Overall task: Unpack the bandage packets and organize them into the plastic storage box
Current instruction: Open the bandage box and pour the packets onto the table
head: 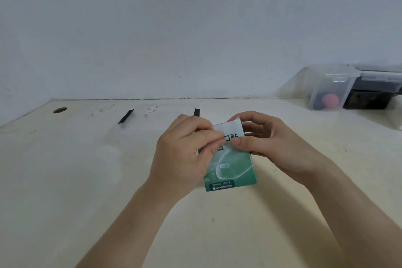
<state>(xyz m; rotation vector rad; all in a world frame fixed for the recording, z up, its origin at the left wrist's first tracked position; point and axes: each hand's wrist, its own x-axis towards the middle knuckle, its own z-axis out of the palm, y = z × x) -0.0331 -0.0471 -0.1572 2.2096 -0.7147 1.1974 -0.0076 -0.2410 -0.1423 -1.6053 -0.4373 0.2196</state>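
Note:
A green and white bandage box [231, 167] stands upright above the cream table, held between both hands at the middle of the view. My left hand [185, 150] grips its upper left side, fingers curled over the top edge. My right hand [263, 137] pinches the upper right part, thumb pressed on the white front panel and fingers behind. The box's top is hidden by my fingers. A clear plastic storage box [328, 89] sits at the far right against the wall.
The clear box's raised lid [378, 76] leans over a dark container [367, 100]; something red shows inside the clear box. Two short black strips [125, 116] [196, 112] and a small sticker [151, 110] lie near the wall. A round hole [60, 110] is in the table at far left.

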